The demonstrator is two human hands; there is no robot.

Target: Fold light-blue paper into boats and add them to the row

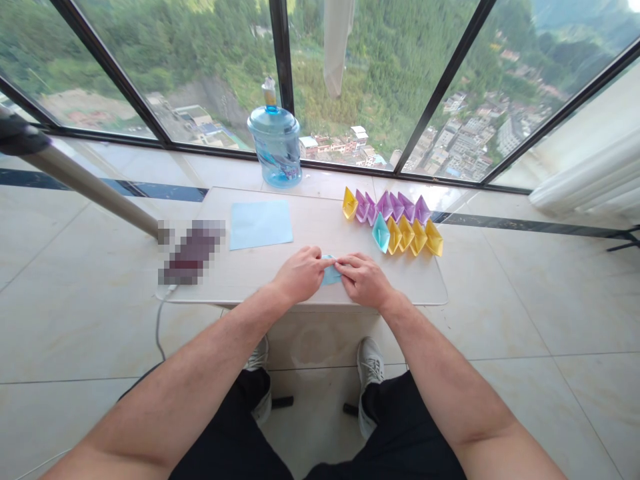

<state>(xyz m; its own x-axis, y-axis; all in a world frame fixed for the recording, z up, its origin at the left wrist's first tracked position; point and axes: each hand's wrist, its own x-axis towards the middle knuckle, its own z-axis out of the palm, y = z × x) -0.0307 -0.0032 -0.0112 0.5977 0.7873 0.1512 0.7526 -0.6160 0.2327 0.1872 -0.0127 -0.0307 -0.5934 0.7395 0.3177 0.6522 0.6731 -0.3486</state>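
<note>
Centrally, small folded blue paper [331, 275] on counter [317, 223], near front edge, between hands. Left hand [300, 275]: index finger extended onto paper, other fingers curled. Right hand [367, 280]: fingers close together at paper's right side; cannot tell whether either hand pinches it. Blue sheet [261, 225] flat, farther off to left. Beyond right hand, paper boats [393, 237] in two rows: purple and yellow behind, teal and yellow in front.
</note>
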